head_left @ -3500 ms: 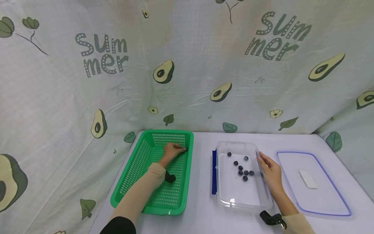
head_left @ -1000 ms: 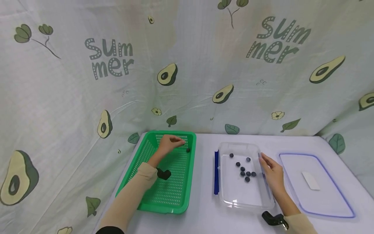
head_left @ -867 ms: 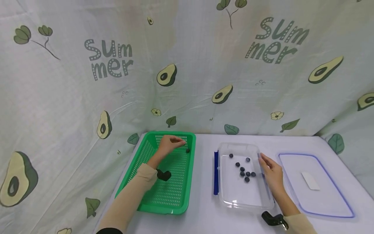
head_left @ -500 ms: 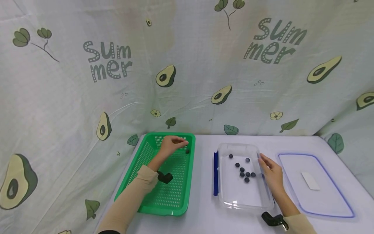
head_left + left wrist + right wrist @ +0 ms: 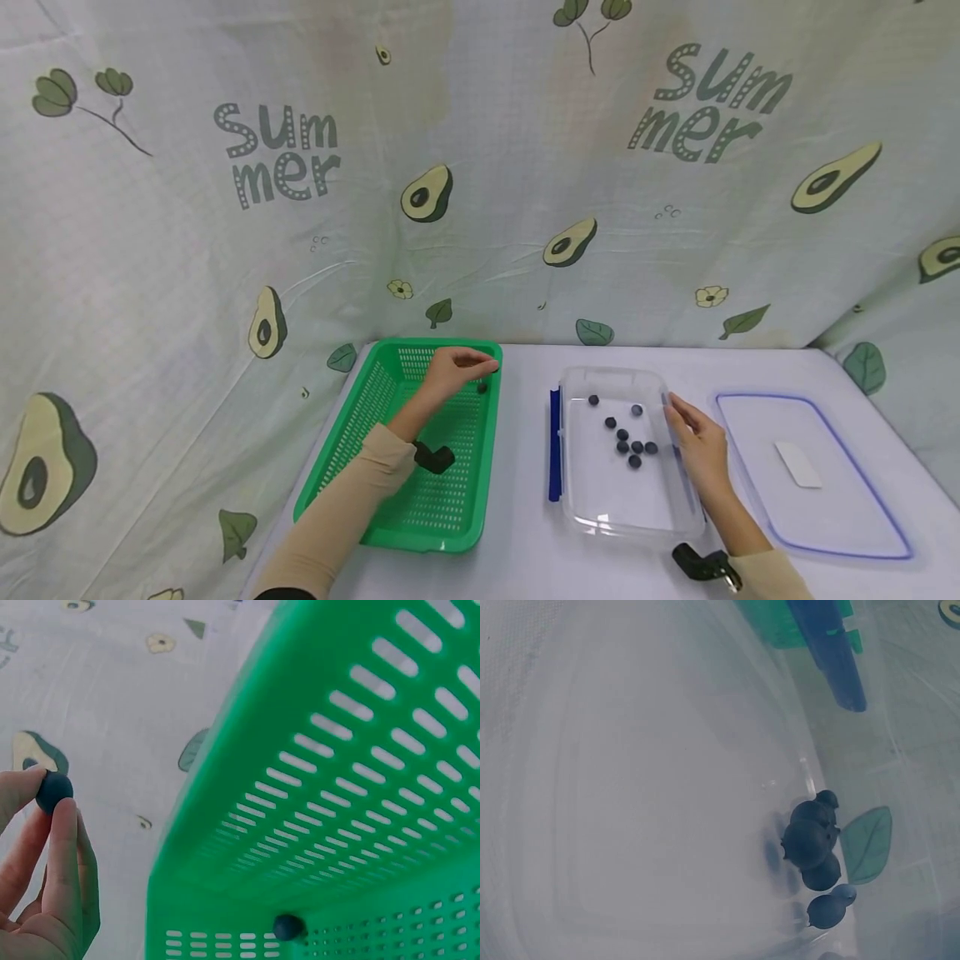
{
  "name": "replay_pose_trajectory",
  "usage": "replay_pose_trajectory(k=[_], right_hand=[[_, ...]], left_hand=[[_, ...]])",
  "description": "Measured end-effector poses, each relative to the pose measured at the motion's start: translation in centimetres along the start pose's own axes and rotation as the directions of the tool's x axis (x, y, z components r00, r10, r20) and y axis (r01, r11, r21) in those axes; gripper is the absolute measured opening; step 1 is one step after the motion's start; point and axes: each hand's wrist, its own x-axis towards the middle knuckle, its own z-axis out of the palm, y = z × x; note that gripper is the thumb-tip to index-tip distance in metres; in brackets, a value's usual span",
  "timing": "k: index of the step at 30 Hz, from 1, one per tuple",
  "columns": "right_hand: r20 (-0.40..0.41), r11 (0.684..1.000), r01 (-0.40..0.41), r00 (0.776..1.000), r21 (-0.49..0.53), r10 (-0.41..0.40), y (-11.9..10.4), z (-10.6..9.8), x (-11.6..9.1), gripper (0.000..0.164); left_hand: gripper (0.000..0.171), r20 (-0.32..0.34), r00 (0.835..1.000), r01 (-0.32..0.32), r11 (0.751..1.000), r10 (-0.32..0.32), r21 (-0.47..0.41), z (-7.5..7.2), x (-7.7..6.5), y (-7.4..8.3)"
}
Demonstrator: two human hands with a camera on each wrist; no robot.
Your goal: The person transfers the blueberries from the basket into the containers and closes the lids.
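Note:
My left hand [image 5: 453, 372] is over the back right corner of the green basket [image 5: 487, 467], pinching a blueberry [image 5: 54, 792] between thumb and fingertips. In the left wrist view that blueberry is held up beside the basket's rim. Another blueberry [image 5: 287, 927] lies in the basket's corner. My right hand [image 5: 702, 446] grips the right wall of a clear plastic box [image 5: 600, 504], thumb on the inner side. Several blueberries [image 5: 635, 461] are scattered on the box's floor, mostly toward its middle and back. The right hand is out of its own wrist view.
A blue latch flap [image 5: 555, 446] hangs along the box's left side. To the right lies a clear lid [image 5: 832, 521] with a blue edge and a white label. A printed curtain [image 5: 480, 150] stands behind the white table [image 5: 517, 517].
My left hand has risen from low in the basket and moved right, over its rim, with the blueberry. The right hand stays on the box, whose blueberries lie as before.

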Motion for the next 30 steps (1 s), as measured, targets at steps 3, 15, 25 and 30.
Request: replay_pose_trajectory(k=[3,15,25,30], right_hand=[[0.001,1.000,-0.001,1.000,0.006,0.001,0.0,0.0,0.0,0.047],[-0.008,1.000,-0.002,1.000,0.004,0.002,0.0,0.0,0.2,0.047],[-0.014,1.000,0.005,1.000,0.008,-0.005,0.0,0.2,0.4,0.044],[-0.007,1.000,0.003,1.000,0.004,-0.003,0.1,0.2,0.4,0.045]], left_hand=[[0.027,0.029,1.000,0.003,0.999,-0.002,-0.040,0.6,0.0,0.3],[0.025,0.117,0.992,-0.023,0.992,0.038,-0.124,2.7,0.1,2.0],[0.024,0.144,0.988,-0.047,0.994,0.061,-0.097,4.7,0.6,3.3],[0.022,0.168,0.983,-0.062,0.993,0.078,-0.096,5.9,1.0,3.3]])
